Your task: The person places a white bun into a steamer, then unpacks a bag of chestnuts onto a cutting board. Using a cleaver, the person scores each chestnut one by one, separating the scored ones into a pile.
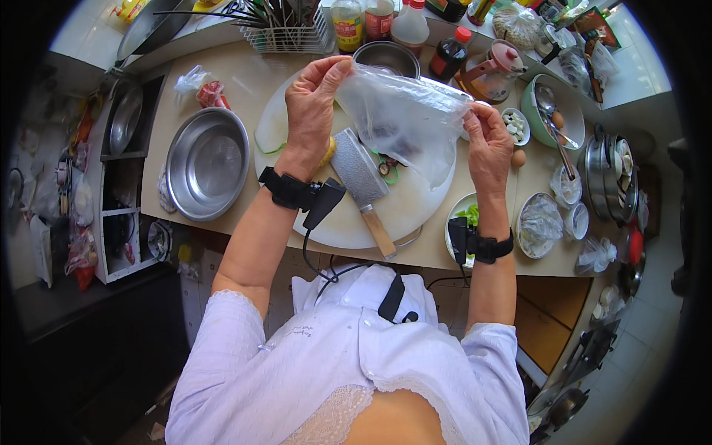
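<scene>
A clear plastic bag (409, 119) is stretched between my two hands above a round white cutting board (311, 222). My left hand (311, 105) pinches its upper left corner between thumb and fingers, while my right hand (489, 142) pinches the right corner. Beneath, a cleaver (361, 172) lies on the board, its wooden handle towards me. Beside the blade, small dark pieces and a green ring show on the board, partly hidden by the bag. Something yellow lies behind my left wrist, mostly hidden.
A steel basin (207, 164) stands left of the board. At right are a plate with chopped green vegetable (470, 214), a bagged bowl (539, 225), an egg (518, 158) and a green bowl (578, 119) with eggs and utensils. Bottles and a glass pitcher (492, 72) line the back.
</scene>
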A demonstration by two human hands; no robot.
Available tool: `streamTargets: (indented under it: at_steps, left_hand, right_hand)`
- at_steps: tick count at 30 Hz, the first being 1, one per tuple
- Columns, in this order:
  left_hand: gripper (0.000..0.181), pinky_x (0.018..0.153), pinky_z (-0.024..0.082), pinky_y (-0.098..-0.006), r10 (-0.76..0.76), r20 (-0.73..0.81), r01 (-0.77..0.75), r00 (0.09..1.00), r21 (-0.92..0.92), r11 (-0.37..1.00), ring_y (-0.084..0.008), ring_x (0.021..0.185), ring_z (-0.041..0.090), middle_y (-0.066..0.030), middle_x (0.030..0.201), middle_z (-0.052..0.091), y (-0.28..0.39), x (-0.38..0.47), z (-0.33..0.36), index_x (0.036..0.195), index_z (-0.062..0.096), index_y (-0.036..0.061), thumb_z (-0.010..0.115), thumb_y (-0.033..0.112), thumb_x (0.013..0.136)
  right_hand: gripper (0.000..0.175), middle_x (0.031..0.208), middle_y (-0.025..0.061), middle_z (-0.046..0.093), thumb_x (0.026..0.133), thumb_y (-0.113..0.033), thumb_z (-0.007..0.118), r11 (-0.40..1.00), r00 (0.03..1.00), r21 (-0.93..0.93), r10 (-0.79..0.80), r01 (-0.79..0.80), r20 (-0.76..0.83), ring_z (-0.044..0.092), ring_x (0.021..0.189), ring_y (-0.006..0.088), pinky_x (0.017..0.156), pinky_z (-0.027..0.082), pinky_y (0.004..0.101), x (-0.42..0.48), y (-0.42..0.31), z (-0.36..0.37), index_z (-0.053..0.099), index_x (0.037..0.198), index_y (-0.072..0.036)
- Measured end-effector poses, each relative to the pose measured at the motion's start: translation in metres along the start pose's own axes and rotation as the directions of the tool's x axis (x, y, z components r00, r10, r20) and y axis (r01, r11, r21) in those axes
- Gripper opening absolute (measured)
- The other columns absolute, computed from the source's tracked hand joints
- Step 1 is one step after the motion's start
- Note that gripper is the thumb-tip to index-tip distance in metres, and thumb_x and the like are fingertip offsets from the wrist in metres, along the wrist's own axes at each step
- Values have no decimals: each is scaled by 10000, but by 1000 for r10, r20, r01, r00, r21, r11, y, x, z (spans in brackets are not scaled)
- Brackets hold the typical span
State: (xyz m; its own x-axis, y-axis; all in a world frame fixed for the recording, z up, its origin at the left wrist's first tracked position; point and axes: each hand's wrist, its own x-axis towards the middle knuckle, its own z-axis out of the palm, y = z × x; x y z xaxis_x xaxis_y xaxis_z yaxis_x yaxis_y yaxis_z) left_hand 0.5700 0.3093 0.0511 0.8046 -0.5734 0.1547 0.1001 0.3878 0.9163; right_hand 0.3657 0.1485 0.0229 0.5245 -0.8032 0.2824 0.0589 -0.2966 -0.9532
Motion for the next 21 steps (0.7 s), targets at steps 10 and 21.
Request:
streamTargets:
  at_steps: [10,21]
  left_hand:
    - [1130,1223,219,-502,325,677,-737,660,500,455,-350,1490,285,-160,1591,314,50,-92,-9,1558,348,83,875,553,676]
    - [813,1235,201,-471,30,321,-214,947,558,802,-333,1493,298,-170,1579,356,76,-245,-18,1526,398,39,651,274,789]
  right_hand:
    - [181,953,55,710,1022,-164,625,840,951,449,240,-304,194,671,846,126,785,529,259,-37,-42,-24,641,1111,-7]
    - [173,940,79,715,1023,-184,619,591,612,346,335,-729,716,678,856,147,802,541,275,-129,-35,-43,631,1084,-23]
